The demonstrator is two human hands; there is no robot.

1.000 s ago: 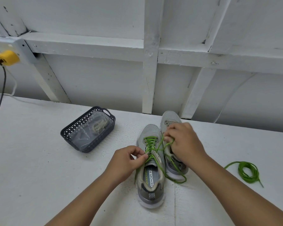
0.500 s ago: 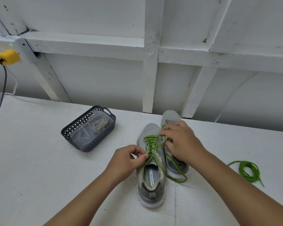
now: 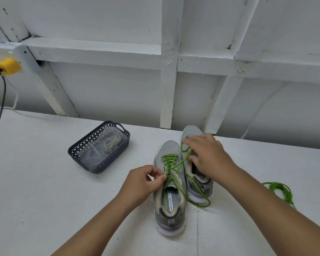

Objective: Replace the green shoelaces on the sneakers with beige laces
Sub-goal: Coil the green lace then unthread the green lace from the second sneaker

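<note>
Two grey sneakers are set side by side on the white table [image 3: 44,182], toes pointing away from the person. The near sneaker [image 3: 169,196] lies directly between the two hands and is threaded with a green lace [image 3: 168,161] through its upper eyelets.

The left hand [image 3: 143,182] is held against the left side of the near sneaker's tongue; a strand of the green lace is pinched between its thumb and curled fingertips at the eyelet row.

The right hand [image 3: 209,157] is placed over the far sneaker [image 3: 191,133], beyond and to the right of the left hand. The other run of the green lace is pinched by its fingertips near the toe of that shoe, and the strand is drawn taut on a diagonal from the eyelets up to the pinch. A slack loop of the same lace is seen trailing below the right wrist, across the heel of the far sneaker and onto the table.

A loose green lace [image 3: 282,191], bundled, lies on the table right of the right forearm. A dark basket [image 3: 98,150] stands left of the left hand, well apart; beige laces [image 3: 112,142] in clear wrapping are seen inside it.
</note>
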